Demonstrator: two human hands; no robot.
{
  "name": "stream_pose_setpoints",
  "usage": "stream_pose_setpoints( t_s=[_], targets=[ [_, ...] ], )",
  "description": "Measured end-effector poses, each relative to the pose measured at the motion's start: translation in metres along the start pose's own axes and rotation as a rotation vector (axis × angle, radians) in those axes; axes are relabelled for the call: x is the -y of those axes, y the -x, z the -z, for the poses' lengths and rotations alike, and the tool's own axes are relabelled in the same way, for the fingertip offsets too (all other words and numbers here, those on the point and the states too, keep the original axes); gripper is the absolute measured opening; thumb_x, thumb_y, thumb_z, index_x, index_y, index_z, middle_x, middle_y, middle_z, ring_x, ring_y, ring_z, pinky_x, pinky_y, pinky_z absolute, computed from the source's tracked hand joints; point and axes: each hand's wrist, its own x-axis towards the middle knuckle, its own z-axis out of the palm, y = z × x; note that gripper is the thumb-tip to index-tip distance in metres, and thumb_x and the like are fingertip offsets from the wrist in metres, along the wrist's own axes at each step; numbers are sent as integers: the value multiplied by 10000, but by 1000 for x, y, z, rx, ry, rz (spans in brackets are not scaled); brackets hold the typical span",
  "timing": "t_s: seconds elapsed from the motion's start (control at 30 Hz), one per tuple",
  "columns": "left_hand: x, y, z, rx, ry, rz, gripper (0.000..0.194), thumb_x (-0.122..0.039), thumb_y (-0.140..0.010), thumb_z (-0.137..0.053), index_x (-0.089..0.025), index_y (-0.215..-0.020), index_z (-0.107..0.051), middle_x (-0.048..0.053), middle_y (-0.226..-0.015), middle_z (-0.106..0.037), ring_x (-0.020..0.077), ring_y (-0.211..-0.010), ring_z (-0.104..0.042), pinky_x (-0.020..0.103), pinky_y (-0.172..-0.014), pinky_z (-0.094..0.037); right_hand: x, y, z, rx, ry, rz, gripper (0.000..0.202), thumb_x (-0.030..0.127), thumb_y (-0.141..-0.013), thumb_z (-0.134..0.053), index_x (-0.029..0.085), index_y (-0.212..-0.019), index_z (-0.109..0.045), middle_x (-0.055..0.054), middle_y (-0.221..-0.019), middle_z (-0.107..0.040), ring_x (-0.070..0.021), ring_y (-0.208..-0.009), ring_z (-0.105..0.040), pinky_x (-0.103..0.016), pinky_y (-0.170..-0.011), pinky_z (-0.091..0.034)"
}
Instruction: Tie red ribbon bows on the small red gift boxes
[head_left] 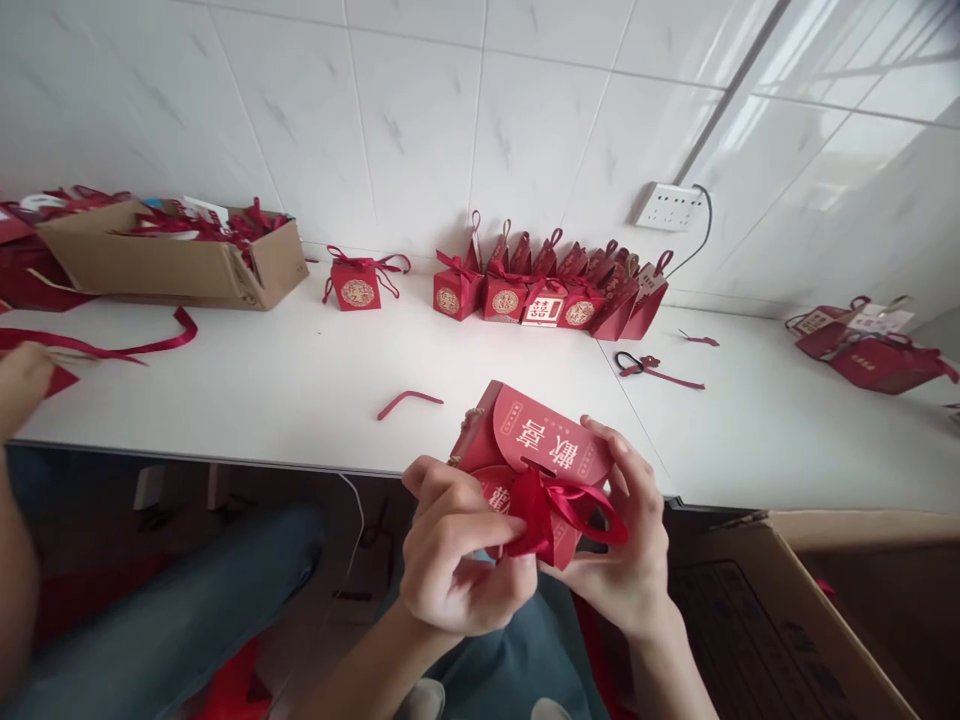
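A red gift box with gold Chinese lettering is held above my lap, at the table's front edge. A shiny red ribbon is looped in a bow on its near side. With thumb and fingers pinched, my left hand grips one part of that ribbon. My right hand is wrapped round the box's right side and steadies it. The underside of the box and some of the right fingertips are hidden.
Finished red boxes line the wall. A cardboard box of ribbons stands left, near another person's hand. Cord scraps lie on the white table. A large carton is at lower right; a power strip is on the wall.
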Motion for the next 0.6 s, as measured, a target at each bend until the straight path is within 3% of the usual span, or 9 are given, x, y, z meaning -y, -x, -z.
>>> stream_pose_setpoints(
  t_s=[0.2,0.6],
  targets=[
    [-6,-1,-10,60,-27,-78,72,-109,-718,-560,-179,-714,-543,-61,-481,-454,114,-537,-412,344,-630,-302,-8,8,9,-13,-40,-67,952,191,-665,-782,249,-1442,-233,-146,-1413,-333,-346,-1311,-352,-484,-929,-525],
    [-9,-1,-28,168,57,-91,58,-126,-718,-562,-179,-734,-546,-59,-491,-472,117,-529,-407,355,-654,-314,-11,16,27,-78,-1,-108,958,207,-666,-787,261,-1442,-229,-138,-1420,-330,-337,-1320,-340,-464,-945,-511]
  ],
)
